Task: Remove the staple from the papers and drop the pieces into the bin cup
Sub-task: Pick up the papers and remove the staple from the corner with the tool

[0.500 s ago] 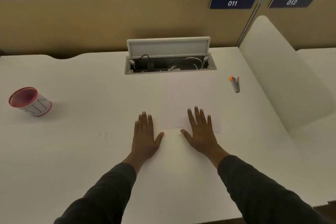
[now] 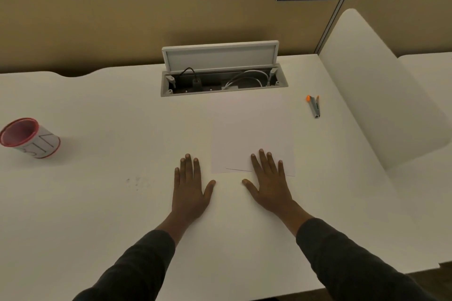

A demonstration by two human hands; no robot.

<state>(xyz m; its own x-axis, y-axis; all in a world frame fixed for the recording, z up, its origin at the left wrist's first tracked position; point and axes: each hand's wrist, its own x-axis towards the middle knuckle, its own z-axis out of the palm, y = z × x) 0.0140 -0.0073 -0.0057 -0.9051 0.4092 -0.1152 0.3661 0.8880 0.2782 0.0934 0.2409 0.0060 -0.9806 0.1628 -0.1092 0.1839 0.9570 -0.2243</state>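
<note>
White, thin, probably limp and slippery, papers (image 2: 252, 139) lying flat on the desk (image 2: 97, 203) under the straight fingertips of right hand (image 2: 270, 187), left hand (image 2: 190, 190) flat and empty just beside; best pinned by 1 palm, lifted at a corner; staple too small to spot.

We see the thin stack of white paper sheets (image 2: 252, 139) lying flat at the middle of the desk, and a dark line along its near edge shows where the sheets sit slightly offset; the staple is too small for us to make out. The white cylindrical bin cup with a red rim and red inside (image 2: 29, 139) stands far to the left, well apart from the papers, its mouth open. Beyond the papers to the right lies a small grey tool with an orange tip (image 2: 314, 106).
</note>
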